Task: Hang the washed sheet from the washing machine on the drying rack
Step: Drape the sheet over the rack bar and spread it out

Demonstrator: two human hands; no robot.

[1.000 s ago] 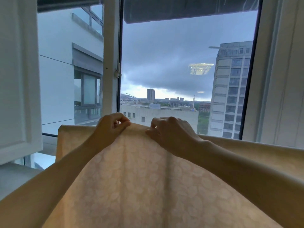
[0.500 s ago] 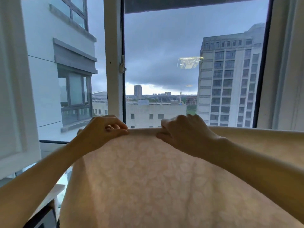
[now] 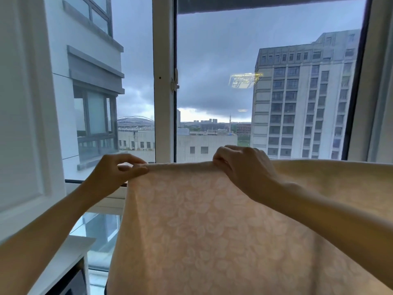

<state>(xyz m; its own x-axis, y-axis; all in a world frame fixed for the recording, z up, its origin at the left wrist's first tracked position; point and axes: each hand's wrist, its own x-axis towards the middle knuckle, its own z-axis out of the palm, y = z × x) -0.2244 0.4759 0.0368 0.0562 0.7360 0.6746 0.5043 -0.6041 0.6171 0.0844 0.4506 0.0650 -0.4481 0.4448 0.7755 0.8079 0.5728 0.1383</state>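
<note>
Sheet: one sheet (image 3: 202, 220), pale peach with a faint white leaf print. It is held up in front of the window, and its top edge runs level between the two hands.
Sheet, lie: the near side falls down and toward the camera and fills the lower right of the view. A plainer yellowish stretch runs on behind the right forearm to the right border. Whatever bears the top fold is hidden by the cloth.
Hands: two, both bare and both on the top edge, well apart.
Left hand (image 3: 114, 173): it pinches the left end of the top edge between thumb and forefinger. The other fingers are curled behind.
Right hand (image 3: 244, 169): the fingers are curled over the top edge and grip it, with the knuckles up.
Forearms: two, coming in from the lower left and lower right.
Window: two panes split by one white upright (image 3: 162, 81), which carries one latch (image 3: 175, 81) on its right side.
Outside: one grey tower (image 3: 304, 96) on the right, one white block (image 3: 91, 81) close by on the left and one low building (image 3: 191, 145) between them, under dark cloud.
Glass: one bright glare (image 3: 244, 80) on the right pane.
Indoors, left: one white panel (image 3: 21, 103) and one white ledge (image 3: 63, 258) below it.
</note>
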